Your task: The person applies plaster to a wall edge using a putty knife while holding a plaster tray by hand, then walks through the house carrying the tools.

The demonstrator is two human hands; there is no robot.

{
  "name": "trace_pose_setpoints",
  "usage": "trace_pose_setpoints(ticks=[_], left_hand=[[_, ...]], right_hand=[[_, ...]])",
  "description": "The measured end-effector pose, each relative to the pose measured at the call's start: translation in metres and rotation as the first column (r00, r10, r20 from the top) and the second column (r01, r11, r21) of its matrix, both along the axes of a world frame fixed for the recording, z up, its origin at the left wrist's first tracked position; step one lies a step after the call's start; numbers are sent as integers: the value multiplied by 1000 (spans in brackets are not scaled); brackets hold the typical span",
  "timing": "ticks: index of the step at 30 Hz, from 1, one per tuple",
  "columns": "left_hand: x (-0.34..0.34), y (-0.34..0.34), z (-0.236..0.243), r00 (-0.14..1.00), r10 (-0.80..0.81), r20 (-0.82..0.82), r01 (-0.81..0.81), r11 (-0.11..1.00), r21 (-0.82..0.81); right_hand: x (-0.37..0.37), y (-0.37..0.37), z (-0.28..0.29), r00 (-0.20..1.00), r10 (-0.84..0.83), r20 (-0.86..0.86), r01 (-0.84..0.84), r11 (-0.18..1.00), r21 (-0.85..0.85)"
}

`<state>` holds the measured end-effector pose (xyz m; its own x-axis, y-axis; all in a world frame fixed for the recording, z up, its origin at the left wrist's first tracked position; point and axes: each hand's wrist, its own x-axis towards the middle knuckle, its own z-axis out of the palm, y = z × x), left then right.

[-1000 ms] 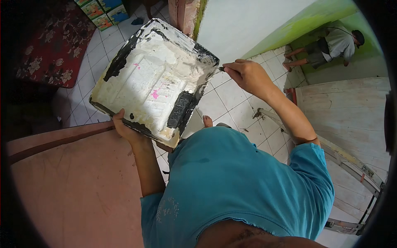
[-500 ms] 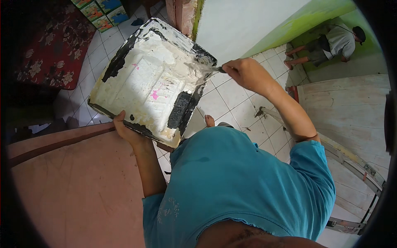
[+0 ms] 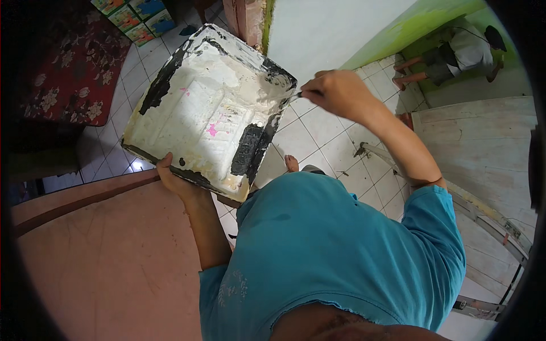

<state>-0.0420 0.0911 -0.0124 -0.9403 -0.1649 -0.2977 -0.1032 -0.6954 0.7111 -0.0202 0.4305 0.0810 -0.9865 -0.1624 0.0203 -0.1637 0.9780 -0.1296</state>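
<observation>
My left hand (image 3: 169,173) is closed on the near left rim of a shallow rectangular tray (image 3: 199,122), with the thumb over the edge. The tray is tilted and crusted with white and black paint, with pink spots and a black ribbed patch. Pale wet paste (image 3: 242,77) lies in its far right part. At the right rim, my right hand (image 3: 335,94) grips a narrow dark-handled tool (image 3: 298,95) that looks like a scraper. Its working end is hard to make out against the tray's edge.
A salmon-coloured panel (image 3: 108,250) is below my left arm. Beyond it are a red flowered cloth (image 3: 68,68) and colourful boxes (image 3: 139,17). Another person (image 3: 455,57) bends by the green wall at the far right. A metal ladder (image 3: 483,219) lies near my right arm, over white floor tiles (image 3: 318,131).
The tool's end has drawn back from the paste to the tray's right rim. My right wrist has turned and shifted slightly left. The person at far right has moved an arm.
</observation>
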Motion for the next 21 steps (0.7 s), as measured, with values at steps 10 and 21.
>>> trace_pose_setpoints(ticks=[10,21], left_hand=[[-5,1,-10,999,29,-13,-29,999,19],[-4,-9,-10,1000,15,-27,-15,1000,16]], right_hand=[[-21,13,-1,996,87,-20,-85,992,90],[-36,11,-7,989,132,-60,-130,991,40]])
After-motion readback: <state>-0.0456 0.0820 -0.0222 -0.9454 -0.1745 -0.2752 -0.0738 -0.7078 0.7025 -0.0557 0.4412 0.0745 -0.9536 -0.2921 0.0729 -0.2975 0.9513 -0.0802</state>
